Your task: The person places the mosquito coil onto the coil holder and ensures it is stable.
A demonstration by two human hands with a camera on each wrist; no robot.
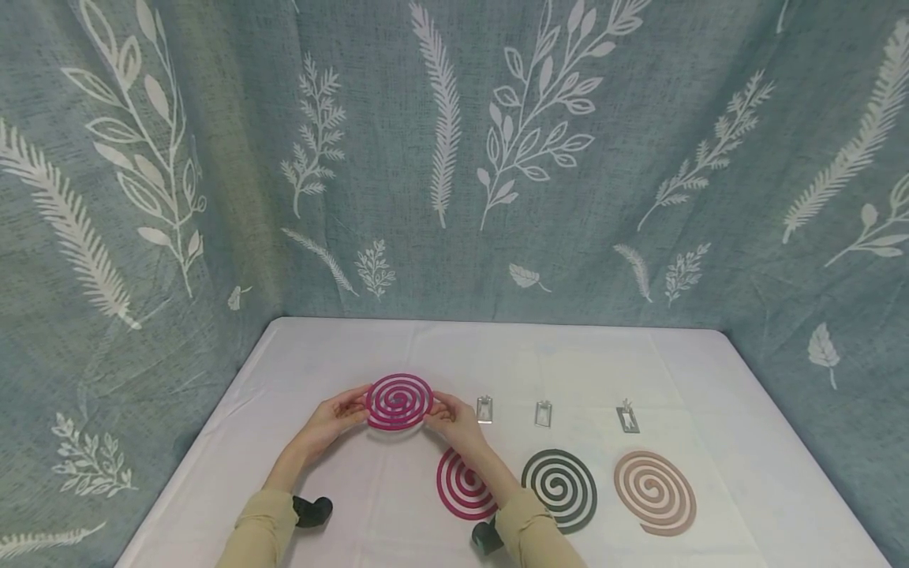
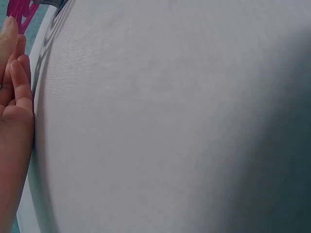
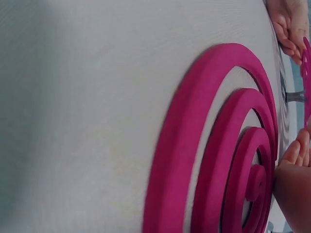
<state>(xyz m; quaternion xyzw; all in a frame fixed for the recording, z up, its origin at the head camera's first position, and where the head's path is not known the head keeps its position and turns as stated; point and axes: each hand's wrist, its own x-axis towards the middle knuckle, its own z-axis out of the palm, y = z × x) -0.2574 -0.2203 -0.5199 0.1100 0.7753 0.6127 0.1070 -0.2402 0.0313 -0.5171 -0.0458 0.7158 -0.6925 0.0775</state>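
Both hands hold a magenta mosquito coil [image 1: 400,400] by its opposite edges, raised a little over the white table. My left hand [image 1: 335,418] pinches the left rim, thumb and fingers on it. My right hand [image 1: 453,420] pinches the right rim. In the right wrist view a grey metal stand [image 3: 294,97] reaches the held coil from the table side; whether it is fixed to the coil I cannot tell. A second magenta coil [image 3: 170,170] lies flat under my right forearm, which partly covers it in the head view.
To the right lie a dark green coil [image 1: 559,484] and a tan coil [image 1: 650,489]. Behind them are three small metal stands: one left [image 1: 484,410], one middle [image 1: 543,413], one right [image 1: 628,418]. A patterned blue-green curtain [image 1: 454,260] surrounds the white table [image 1: 341,347].
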